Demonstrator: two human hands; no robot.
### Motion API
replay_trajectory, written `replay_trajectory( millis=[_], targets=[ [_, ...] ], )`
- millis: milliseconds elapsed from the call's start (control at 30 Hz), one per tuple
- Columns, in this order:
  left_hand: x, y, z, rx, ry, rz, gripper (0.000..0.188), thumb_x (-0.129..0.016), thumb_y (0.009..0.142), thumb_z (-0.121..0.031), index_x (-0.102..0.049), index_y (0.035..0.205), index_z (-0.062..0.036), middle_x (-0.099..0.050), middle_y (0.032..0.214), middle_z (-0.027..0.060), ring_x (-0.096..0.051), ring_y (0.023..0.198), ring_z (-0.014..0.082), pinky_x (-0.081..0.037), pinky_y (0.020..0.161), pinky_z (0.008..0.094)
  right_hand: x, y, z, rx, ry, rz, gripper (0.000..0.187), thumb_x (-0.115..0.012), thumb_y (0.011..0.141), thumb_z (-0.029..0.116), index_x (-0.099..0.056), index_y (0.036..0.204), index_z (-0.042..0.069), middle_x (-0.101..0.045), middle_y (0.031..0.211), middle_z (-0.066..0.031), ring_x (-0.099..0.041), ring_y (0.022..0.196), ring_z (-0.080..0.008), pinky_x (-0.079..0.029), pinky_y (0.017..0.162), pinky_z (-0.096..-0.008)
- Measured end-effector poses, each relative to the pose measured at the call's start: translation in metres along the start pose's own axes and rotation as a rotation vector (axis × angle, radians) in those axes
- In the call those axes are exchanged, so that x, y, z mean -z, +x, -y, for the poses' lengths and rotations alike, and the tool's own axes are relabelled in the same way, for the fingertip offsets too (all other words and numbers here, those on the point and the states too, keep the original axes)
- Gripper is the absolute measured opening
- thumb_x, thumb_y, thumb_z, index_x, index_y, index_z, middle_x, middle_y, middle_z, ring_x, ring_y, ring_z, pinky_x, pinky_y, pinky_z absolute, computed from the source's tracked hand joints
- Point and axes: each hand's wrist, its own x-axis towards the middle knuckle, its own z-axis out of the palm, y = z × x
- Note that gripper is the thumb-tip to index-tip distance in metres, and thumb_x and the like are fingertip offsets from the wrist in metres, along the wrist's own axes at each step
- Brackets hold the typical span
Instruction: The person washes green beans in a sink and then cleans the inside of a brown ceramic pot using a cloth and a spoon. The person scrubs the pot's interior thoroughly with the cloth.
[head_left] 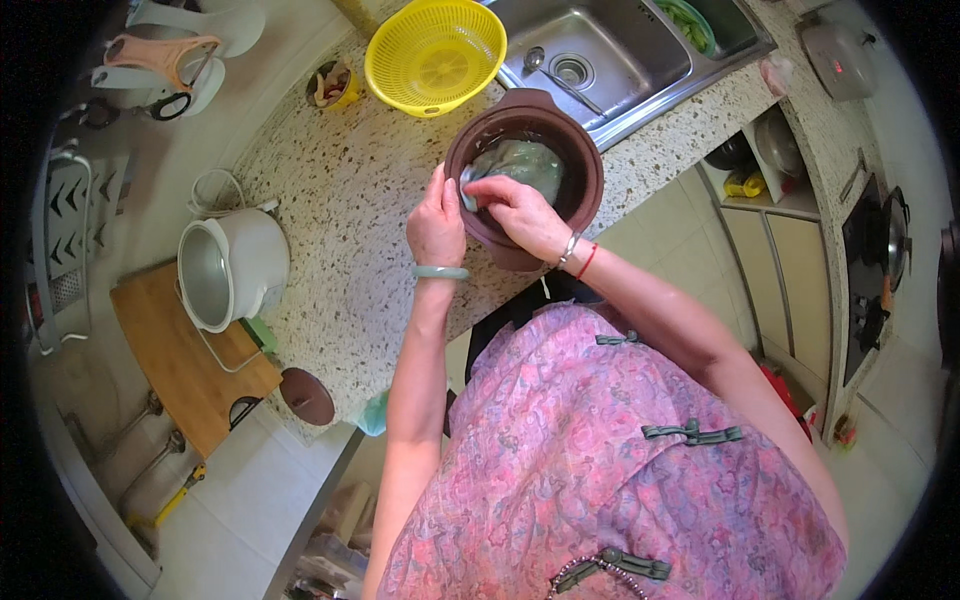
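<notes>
A brown clay pot [592,185] with two side lugs stands tilted at the counter's edge beside the sink. My left hand [437,225] grips its left rim, thumb up. My right hand [520,215] reaches inside with closed fingers, pressing a pale blue-white cloth [467,188] against the inner wall by my left fingers. At the pot's bottom lies a pale greenish, wet-looking mass [530,165]; whether it is part of the cloth I cannot tell.
A yellow colander [440,65] and a small yellow container [335,85] stand behind. A steel sink [640,60] holds a ladle [560,80]. At left are a white cooker body [235,265], a wooden cutting board [170,340] and a round brown lid [306,396] near the counter edge.
</notes>
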Motion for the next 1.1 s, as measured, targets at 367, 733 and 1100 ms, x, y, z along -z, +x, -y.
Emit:
replay_trajectory(
  millis=[367,733,1100],
  targets=[
    [0.004,-0.004,-0.013,0.053,0.008,0.084,0.039,-0.053,0.092,-0.031,-0.055,0.124,-0.0087,-0.064,0.092,0.0234,-0.063,0.082,0.0401,-0.050,0.068,0.0447,0.028,0.027,-0.021,0.179,-1.026,0.537,0.044,-0.050,0.078,0.008,-0.060,0.120,0.018,-0.055,0.126,-0.0066,-0.052,0.112,-0.0300,-0.044,0.095,-0.0418],
    [-0.004,-0.007,-0.001,0.054,-0.125,0.027,0.039,-0.057,0.089,-0.027,-0.055,0.125,-0.0101,-0.065,0.096,0.0222,-0.063,0.085,0.0388,-0.050,0.071,0.0428,0.045,0.035,-0.018,0.319,-1.368,0.532,0.036,-0.048,0.085,0.014,-0.059,0.117,0.027,-0.048,0.133,0.0029,-0.052,0.114,-0.0205,-0.044,0.092,-0.0399],
    [0.001,-0.008,-0.011,0.153,-0.038,0.053,0.038,-0.057,0.089,-0.027,-0.055,0.124,-0.0140,-0.066,0.092,0.0201,-0.063,0.080,0.0380,-0.050,0.068,0.0441,0.044,0.043,-0.015,0.228,-1.333,0.371,0.027,-0.054,0.080,0.010,-0.064,0.104,0.014,-0.055,0.113,-0.0074,-0.053,0.109,-0.0274,-0.051,0.085,-0.0374]
  ],
)
